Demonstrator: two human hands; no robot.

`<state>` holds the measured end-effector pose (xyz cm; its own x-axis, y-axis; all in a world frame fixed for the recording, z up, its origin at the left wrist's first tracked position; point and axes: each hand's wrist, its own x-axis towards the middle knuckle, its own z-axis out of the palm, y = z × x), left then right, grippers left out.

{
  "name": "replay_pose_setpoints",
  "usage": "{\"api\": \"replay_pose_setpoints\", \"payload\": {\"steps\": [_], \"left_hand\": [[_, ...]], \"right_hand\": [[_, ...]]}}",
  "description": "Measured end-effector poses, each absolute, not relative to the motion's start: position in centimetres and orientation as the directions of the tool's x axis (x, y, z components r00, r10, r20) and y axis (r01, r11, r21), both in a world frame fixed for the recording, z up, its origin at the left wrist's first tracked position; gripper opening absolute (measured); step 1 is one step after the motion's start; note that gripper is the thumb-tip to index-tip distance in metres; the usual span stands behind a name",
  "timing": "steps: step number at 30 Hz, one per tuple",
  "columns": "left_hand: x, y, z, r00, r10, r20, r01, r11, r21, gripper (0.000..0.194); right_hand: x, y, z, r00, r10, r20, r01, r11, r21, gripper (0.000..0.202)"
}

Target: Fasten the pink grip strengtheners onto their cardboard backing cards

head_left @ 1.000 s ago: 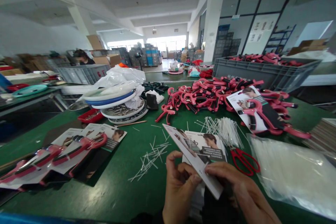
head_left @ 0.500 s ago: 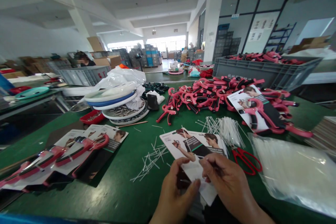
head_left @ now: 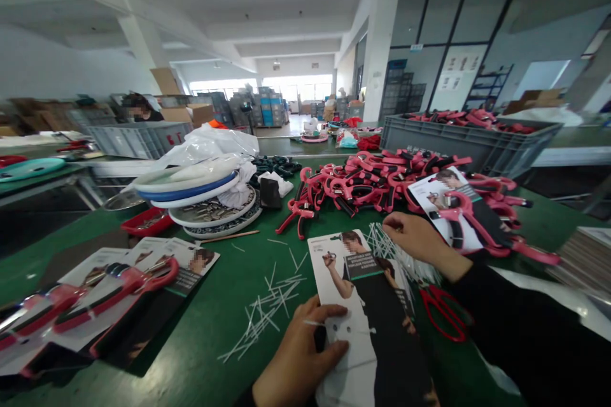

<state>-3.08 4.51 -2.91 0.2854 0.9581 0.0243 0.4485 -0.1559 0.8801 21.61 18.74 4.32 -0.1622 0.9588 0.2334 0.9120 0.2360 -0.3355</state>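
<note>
My left hand (head_left: 305, 346) grips the left edge of a printed backing card (head_left: 353, 318), thumb and fingers bent over its white side. White cable ties pass through holes in this card, one end sticking out near my fingers. More printed cards lie under it. My right hand (head_left: 422, 238) is stretched out past the card, fingertips pinched at the ends of a bundle of white cable ties (head_left: 405, 261). Just below that wrist lie red-handled scissors (head_left: 443, 311). Loose cut tie pieces (head_left: 267, 311) are scattered left of the card.
Pink-and-black hand grips (head_left: 353, 181) are heaped behind, with a carded one (head_left: 458, 210) at right. Finished-looking carded grips (head_left: 128, 292) lie left. Stacked plates (head_left: 210, 203), a red tray (head_left: 147, 222) and a grey crate (head_left: 468, 143) stand around. A person (head_left: 140, 108) is far left.
My right hand has left the card and moved forward to the cable tie bundle. My left hand still holds the card, which now shows more fully. The view has shifted slightly.
</note>
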Motion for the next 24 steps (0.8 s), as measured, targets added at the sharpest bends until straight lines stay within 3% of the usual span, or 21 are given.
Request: {"api": "replay_pose_setpoints", "payload": {"steps": [5, 10, 14, 16, 21, 24], "left_hand": [[-3.3, 5.5, -2.3, 0.412, 0.911, -0.026, 0.470, -0.188, 0.862, 0.038], [-3.6, 6.7, -4.9, 0.489, 0.871, 0.056, 0.407, -0.285, 0.868, 0.049], [-3.0, 7.4, -6.3, 0.259, 0.959, 0.118, 0.237, -0.181, 0.954, 0.041], [-2.7, 7.5, -6.2, 0.206, 0.971, 0.119, 0.173, -0.156, 0.972, 0.047], [-2.9, 6.6, -5.9, 0.218, 0.965, 0.145, 0.100, -0.170, 0.980, 0.101], [-3.5, 6.2, -5.8, 0.345, 0.934, 0.093, 0.070, -0.125, 0.990, 0.100]], "right_hand": [[20.9, 26.0, 3.4, -0.096, 0.968, 0.232, 0.977, 0.136, -0.165, 0.027], [20.8, 30.2, 2.9, -0.007, 0.981, 0.196, 0.989, 0.035, -0.142, 0.031], [20.7, 30.7, 2.5, -0.004, 0.985, 0.174, 0.980, 0.039, -0.196, 0.025], [20.7, 30.5, 2.8, -0.007, 0.984, 0.178, 0.972, 0.048, -0.229, 0.023], [21.4, 30.6, 6.1, 0.012, 0.971, 0.237, 0.933, 0.074, -0.352, 0.030], [22.3, 29.5, 8.6, 0.049, 0.960, 0.277, 0.871, 0.095, -0.482, 0.025]]}}
